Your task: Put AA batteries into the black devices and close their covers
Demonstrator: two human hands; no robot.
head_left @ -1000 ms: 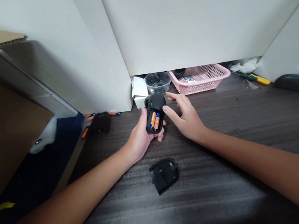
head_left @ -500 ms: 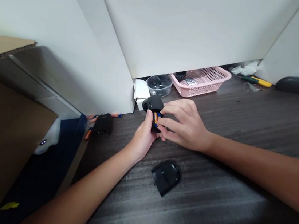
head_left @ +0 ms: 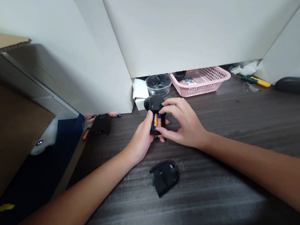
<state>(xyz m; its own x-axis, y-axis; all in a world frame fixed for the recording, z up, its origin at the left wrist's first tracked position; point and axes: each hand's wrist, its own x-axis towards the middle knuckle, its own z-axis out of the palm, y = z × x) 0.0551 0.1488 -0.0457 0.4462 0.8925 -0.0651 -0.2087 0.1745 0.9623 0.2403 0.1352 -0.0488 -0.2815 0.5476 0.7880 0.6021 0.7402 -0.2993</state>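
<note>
Left hand clamps the upturned wireless mouse just above the desk, right hand pinching its AA batteries (battery cover lies loose nearby), so a slipped fingertip might send one rolling off.

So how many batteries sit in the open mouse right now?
2: left battery and right battery, side by side in the black mouse held by the left hand; the right hand touches them. Loose batteries by the wall are too small to count.

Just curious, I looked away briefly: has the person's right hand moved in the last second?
Yes. The right hand shifted left, away from the pink basket, onto the batteries in the mouse.
</note>
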